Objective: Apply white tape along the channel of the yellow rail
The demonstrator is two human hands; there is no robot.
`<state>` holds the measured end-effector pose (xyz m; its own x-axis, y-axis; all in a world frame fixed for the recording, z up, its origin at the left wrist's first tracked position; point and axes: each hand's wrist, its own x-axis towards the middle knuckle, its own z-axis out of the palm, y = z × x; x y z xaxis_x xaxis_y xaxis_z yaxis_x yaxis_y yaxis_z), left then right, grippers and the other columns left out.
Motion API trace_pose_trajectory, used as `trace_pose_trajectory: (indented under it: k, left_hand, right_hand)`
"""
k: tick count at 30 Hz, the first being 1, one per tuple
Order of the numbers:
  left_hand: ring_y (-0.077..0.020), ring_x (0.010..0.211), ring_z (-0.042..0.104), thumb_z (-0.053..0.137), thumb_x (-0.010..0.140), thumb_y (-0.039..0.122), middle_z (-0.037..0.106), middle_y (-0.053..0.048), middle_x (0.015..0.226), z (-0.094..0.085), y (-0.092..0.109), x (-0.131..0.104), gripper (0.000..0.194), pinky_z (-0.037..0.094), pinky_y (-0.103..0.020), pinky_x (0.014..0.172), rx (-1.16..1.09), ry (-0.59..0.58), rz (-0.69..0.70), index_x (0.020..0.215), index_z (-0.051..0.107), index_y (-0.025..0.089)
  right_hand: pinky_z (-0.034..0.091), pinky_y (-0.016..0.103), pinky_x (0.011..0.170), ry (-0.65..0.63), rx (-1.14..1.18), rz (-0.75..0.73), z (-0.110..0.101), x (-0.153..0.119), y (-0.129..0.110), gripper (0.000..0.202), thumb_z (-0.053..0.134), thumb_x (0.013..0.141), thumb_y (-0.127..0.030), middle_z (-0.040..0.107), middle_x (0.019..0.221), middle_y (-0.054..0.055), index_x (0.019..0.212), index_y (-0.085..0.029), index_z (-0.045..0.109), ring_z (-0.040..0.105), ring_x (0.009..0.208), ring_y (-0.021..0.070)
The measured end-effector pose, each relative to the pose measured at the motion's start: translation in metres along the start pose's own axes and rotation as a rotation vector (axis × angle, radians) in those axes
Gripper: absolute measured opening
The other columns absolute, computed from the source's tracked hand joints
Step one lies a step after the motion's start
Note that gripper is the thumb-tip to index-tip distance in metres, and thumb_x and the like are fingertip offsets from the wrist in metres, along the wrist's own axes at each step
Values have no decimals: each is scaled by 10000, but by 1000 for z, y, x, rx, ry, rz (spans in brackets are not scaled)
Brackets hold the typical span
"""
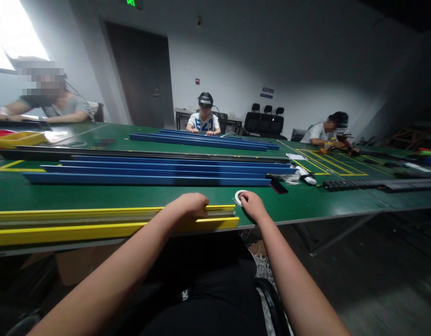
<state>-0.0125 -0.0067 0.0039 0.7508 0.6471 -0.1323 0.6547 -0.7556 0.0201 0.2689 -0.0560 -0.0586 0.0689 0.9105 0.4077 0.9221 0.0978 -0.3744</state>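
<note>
A long yellow channel profile (106, 230) lies along the near edge of the green table, with a greyish strip visible inside it. My left hand (194, 204) is at the channel near its right end, fingers curled down over the far side; what they grip, if anything, is hidden. Just past that end, my right hand (252, 204) has its fingers closed on a roll of white tape (238, 198), which stands tilted at the table surface.
Several blue channel profiles (148, 179) lie farther back, with a phone (279, 186) by their right end. A dark slotted strip (355, 185) is at right, yellow trays (22, 139) at far left. Co-workers sit around the table (306, 205).
</note>
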Motion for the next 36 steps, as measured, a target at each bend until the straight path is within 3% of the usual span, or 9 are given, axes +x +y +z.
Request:
trace_pose_trajectory:
  k: [6, 11, 15, 20, 25, 29, 36]
  left_hand:
    - [-249, 793, 664, 546, 757, 448, 721, -107, 880, 7, -4, -7, 308, 445, -300, 639, 13, 57, 12, 889, 709, 223]
    - [-228, 741, 644, 540, 764, 510, 709, -92, 835, 3, -4, -14, 336, 432, -293, 624, -46, 63, -21, 847, 700, 226]
    - [-183, 706, 618, 533, 784, 533, 708, -43, 851, -5, -22, -34, 341, 407, -261, 584, -174, 68, 1, 892, 678, 243]
    - [-185, 874, 638, 471, 817, 629, 704, -32, 1045, -12, -42, -66, 488, 455, -252, 712, -344, 53, 8, 1078, 649, 256]
    - [-285, 1138, 578, 529, 692, 764, 608, -78, 1297, 5, -32, -82, 812, 435, -352, 921, -237, 137, -38, 1341, 494, 278]
    - [-315, 1075, 604, 515, 686, 783, 665, -100, 1175, 17, -20, -84, 794, 432, -400, 902, -116, 265, -92, 1294, 534, 273]
    - [-309, 1006, 624, 471, 701, 803, 685, -102, 1088, 15, -18, -88, 770, 440, -390, 848, -101, 302, -109, 1251, 567, 273]
  right_hand:
    - [402, 299, 870, -5, -105, -96, -3, -5, -7, 224, 576, 828, -419, 681, 1009, 44, 882, -216, 655, 571, 945, 190]
    - [384, 320, 898, 10, -177, -98, -3, -8, -10, 211, 596, 824, -400, 678, 1039, 48, 914, -219, 656, 556, 997, 201]
    - [379, 316, 897, 13, -199, -79, -2, -7, -9, 195, 567, 847, -369, 679, 1036, 50, 924, -221, 667, 564, 1003, 200]
    - [378, 284, 867, 5, -207, -80, -1, -5, -8, 199, 508, 884, -303, 685, 978, 56, 959, -212, 668, 587, 942, 175]
    - [373, 294, 833, 5, -259, -90, -1, -5, -9, 245, 476, 924, -368, 693, 967, 48, 977, -239, 678, 588, 943, 182]
    - [374, 308, 830, 28, -287, -83, -2, -8, -10, 267, 476, 929, -401, 702, 971, 53, 995, -254, 689, 584, 947, 193]
    - [386, 322, 895, -6, -147, -214, -4, -9, -10, 236, 523, 911, -371, 709, 1035, 40, 1024, -283, 710, 575, 1003, 195]
